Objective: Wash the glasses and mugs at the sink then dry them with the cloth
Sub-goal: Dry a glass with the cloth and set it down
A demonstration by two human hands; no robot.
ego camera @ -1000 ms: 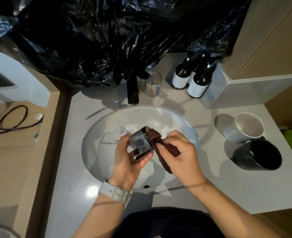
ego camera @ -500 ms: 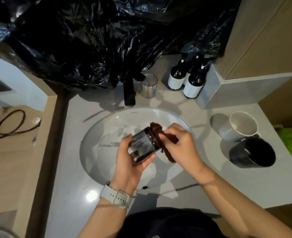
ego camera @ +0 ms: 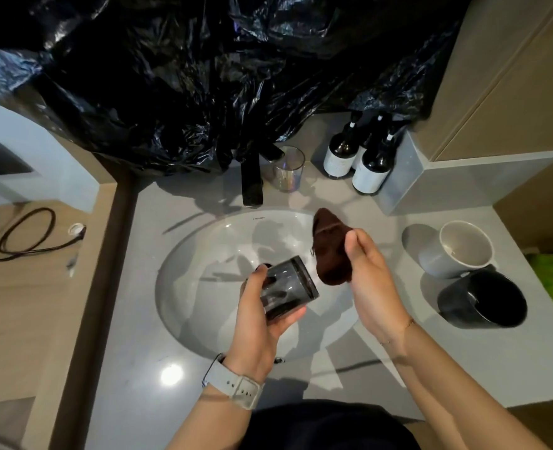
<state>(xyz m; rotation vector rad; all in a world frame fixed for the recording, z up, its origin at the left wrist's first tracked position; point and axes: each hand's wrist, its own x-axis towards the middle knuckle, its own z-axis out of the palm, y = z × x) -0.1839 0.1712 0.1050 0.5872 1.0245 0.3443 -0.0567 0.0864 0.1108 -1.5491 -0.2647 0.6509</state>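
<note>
Over the white sink basin [ego camera: 203, 254], we see the left hand [ego camera: 255, 323] gripping a smoky dark glass [ego camera: 285, 289] tipped on its side, fingers and thumb wrapped round its wall, its rim turned toward the right hand [ego camera: 369, 277]. That hand pinches a bunched dark brown cloth [ego camera: 328, 251] just beside the glass rim, clear of it, above the basin's right edge. A pale watch [ego camera: 233, 383] circles the left wrist. Behind the basin stands a black tap [ego camera: 252, 180], with an empty clear glass [ego camera: 288, 173] upright just right of it. Farther right of the basin, on the grey tabletop [ego camera: 132, 368], a grey mug [ego camera: 457, 248] and a black mug [ego camera: 483, 302] lie tilted, touching each other. Three dark label-fronted bottles [ego camera: 369, 167] cluster behind the basin, under crumpled black plastic sheeting [ego camera: 203, 76].
</note>
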